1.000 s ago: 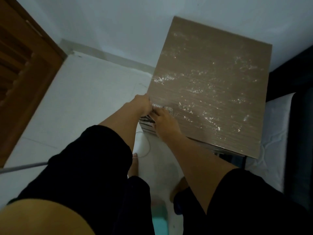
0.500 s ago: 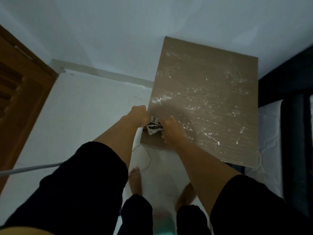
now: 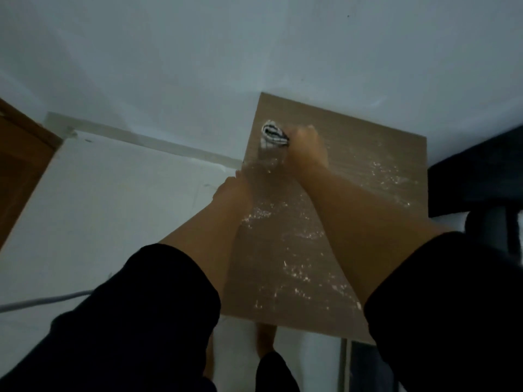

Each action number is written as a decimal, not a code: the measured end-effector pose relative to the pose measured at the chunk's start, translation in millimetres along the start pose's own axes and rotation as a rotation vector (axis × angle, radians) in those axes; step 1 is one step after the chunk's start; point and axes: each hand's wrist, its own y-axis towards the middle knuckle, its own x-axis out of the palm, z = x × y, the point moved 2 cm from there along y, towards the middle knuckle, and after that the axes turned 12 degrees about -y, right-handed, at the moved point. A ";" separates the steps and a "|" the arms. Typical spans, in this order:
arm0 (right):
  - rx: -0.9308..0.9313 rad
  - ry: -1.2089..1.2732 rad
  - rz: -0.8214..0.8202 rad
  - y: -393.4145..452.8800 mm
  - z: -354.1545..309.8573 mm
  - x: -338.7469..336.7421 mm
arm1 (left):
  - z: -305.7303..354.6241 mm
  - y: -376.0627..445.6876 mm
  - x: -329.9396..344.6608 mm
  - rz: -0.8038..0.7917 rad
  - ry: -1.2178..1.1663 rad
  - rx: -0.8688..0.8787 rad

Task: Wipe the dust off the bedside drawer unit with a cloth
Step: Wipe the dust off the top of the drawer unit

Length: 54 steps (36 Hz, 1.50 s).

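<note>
A bunched black-and-white striped cloth (image 3: 274,134) is clenched in the right hand (image 3: 307,149) and pressed at the far left corner of the brown wood-grain top of the bedside drawer unit (image 3: 368,154); the left hand (image 3: 233,190) is seen at the left edge, its finger state unclear; white dust (image 3: 297,274) could be swept onto the pale floor (image 3: 113,207) if strokes overrun the edge.

The room is dimly lit, with a cool bluish cast on the pale plastered wall (image 3: 198,52). White dust specks are caught brightly on the brown wood-grain drawer unit top (image 3: 353,165). Motion blur is seen on the striped bunched cloth (image 3: 273,134) and the right hand (image 3: 307,149). Straight edges are bent by wide-angle distortion. Black sleeves are lost in shadow.
</note>
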 end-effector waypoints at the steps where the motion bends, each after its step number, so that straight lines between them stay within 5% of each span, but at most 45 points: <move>1: 0.013 -0.006 0.008 14.7 -0.3 0.2 | 3.7 7.2 -2.1 0.009 0.007 -0.026; 12: -0.134 -0.054 0.065 111.6 -6.2 19.9 | 5.8 61.0 -8.3 0.011 -0.015 -0.135; 29: -0.017 0.114 -0.036 146.3 -8.3 45.5 | -3.2 76.0 -4.4 0.035 -0.053 -0.212; 40: -0.137 0.175 -0.143 60.4 -21.0 65.3 | -20.3 56.2 -1.7 0.185 -0.187 -0.162; 44: -0.299 0.152 -0.155 -0.5 -23.6 72.2 | -35.8 36.3 3.9 0.107 -0.125 -0.164; 50: -0.241 0.211 -0.287 -74.1 -20.8 78.1 | -45.0 1.3 8.2 -0.052 0.007 -0.198; 54: -0.176 0.228 -0.355 -72.7 -14.4 76.6 | -32.5 -6.6 -1.6 -0.008 0.003 -0.129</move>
